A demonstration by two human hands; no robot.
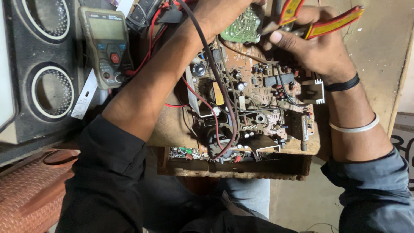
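Head view, near to far: big brown circuit board (254, 103) sits on a worn wooden stand (235, 170) just past the knees, near edge overhanging — a push could tip it. Red and dark wires (215, 90) drape across the components and under the left forearm; an arm shift might drag them and pull a joint. Finned heatsink (312, 91) is close under the right wrist, easy to knock. Right hand (317, 49) grips red-and-yellow-handled pliers (321, 21), tips hidden near the small green board (243, 26) — a slip could nick a trace or short pins. Left hand (220, 13) seems to hold that green board; fingers mostly out of frame, grip unclear. Multimeter (108, 45) lies far left by the speaker cabinet (43, 69), leads trailing towards the work.
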